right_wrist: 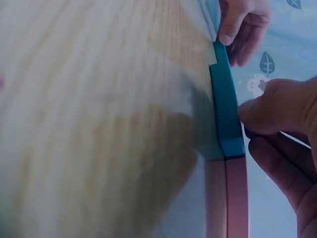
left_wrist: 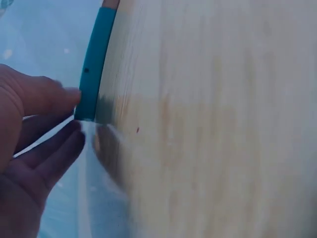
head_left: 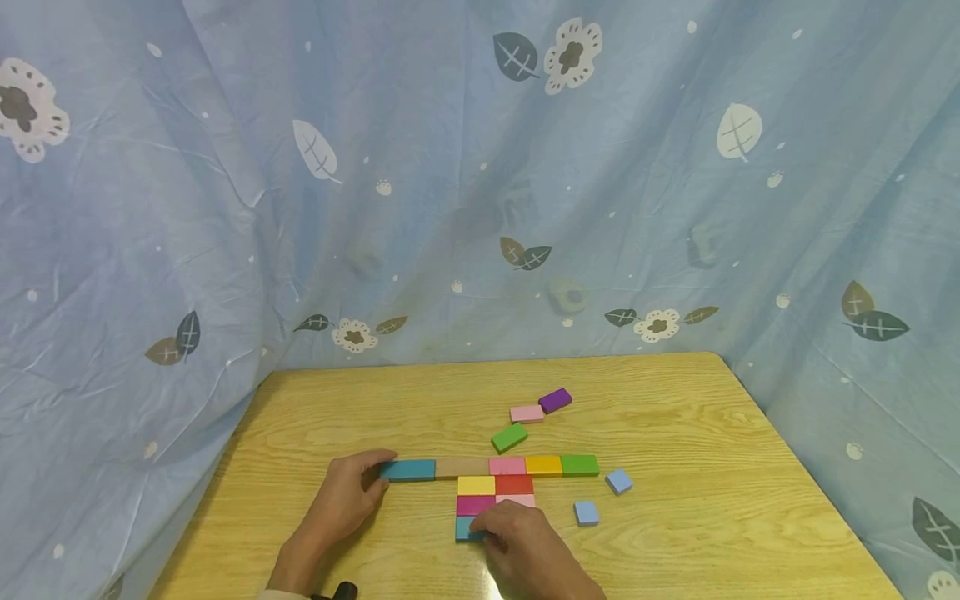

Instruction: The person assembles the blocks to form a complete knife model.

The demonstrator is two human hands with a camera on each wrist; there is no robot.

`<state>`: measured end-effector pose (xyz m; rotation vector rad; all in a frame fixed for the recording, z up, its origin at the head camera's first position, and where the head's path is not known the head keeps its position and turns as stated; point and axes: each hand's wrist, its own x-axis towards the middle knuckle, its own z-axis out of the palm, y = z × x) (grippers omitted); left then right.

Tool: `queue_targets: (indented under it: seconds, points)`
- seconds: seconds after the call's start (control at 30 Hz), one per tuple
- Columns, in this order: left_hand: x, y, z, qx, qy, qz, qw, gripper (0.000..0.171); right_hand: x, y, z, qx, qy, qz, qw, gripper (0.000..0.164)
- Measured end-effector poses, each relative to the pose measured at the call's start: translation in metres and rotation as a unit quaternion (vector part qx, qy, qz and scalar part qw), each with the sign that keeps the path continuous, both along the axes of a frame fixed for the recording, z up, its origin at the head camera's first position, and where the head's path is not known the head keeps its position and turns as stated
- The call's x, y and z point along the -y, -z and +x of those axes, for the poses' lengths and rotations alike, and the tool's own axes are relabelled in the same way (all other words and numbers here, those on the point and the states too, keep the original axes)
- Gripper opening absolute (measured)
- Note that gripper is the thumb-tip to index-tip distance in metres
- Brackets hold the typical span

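A long blue block [head_left: 408, 471] forms the left end of a row of flat blocks on the table. My left hand [head_left: 345, 496] pinches its left end between thumb and fingers; the left wrist view shows the thumb on this teal-looking block [left_wrist: 94, 74]. Below the row, yellow [head_left: 476, 485], red [head_left: 514, 484], magenta [head_left: 476, 505] and light pink [head_left: 517, 500] blocks lie edge to edge in two columns. My right hand [head_left: 525, 546] holds a teal block [head_left: 465, 528] under the magenta one, partly covering it. In the right wrist view the thumb touches the teal block [right_wrist: 227, 104].
The row continues with tan [head_left: 462, 467], pink [head_left: 507, 466], orange [head_left: 543, 465] and green [head_left: 580, 465] blocks. Loose green [head_left: 510, 437], pink [head_left: 527, 414] and purple [head_left: 556, 401] blocks lie behind it. Two light-blue squares [head_left: 619, 481] lie to the right. A patterned curtain [head_left: 450, 167] surrounds the wooden table [head_left: 675, 533].
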<state>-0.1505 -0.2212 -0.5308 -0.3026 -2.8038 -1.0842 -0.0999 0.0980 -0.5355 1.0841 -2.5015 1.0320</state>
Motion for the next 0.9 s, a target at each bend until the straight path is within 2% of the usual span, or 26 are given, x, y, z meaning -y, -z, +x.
queue_targets:
  seconds: [0.07, 0.13, 0.23, 0.3, 0.37, 0.53, 0.67, 0.9]
  points:
    - [-0.004, -0.001, 0.003, -0.044, 0.006, -0.008, 0.9990, 0.043, -0.004, -0.001, -0.003, -0.017, -0.011, -0.038, 0.999, 0.024]
    - [-0.010, -0.004, 0.007, -0.101, 0.025, -0.020, 0.9944, 0.043, -0.010, -0.006, -0.008, -0.035, -0.013, -0.077, 0.996, 0.028]
    - [-0.024, -0.010, 0.014, -0.178, 0.087, -0.040, 0.9793, 0.044, -0.024, -0.017, -0.018, -0.045, 0.004, -0.114, 0.992, 0.032]
    - [-0.034, -0.012, 0.019, -0.199, 0.137, -0.057, 0.9687, 0.045, -0.034, -0.027, -0.025, -0.051, 0.039, -0.107, 0.992, 0.033]
    - [-0.043, -0.013, 0.024, -0.193, 0.184, -0.070, 0.9612, 0.045, -0.045, -0.036, -0.033, -0.050, 0.072, -0.095, 0.992, 0.032]
    - [-0.057, -0.009, 0.033, -0.110, 0.257, -0.090, 0.9560, 0.042, -0.071, -0.053, -0.051, -0.050, 0.127, -0.071, 0.988, 0.029]
    - [-0.065, -0.006, 0.035, -0.053, 0.277, -0.102, 0.9540, 0.041, -0.088, -0.058, -0.063, -0.047, 0.150, -0.068, 0.985, 0.027]
    - [-0.073, -0.009, 0.032, 0.012, 0.289, -0.111, 0.9507, 0.038, -0.107, -0.065, -0.078, -0.016, 0.161, -0.066, 0.985, 0.021]
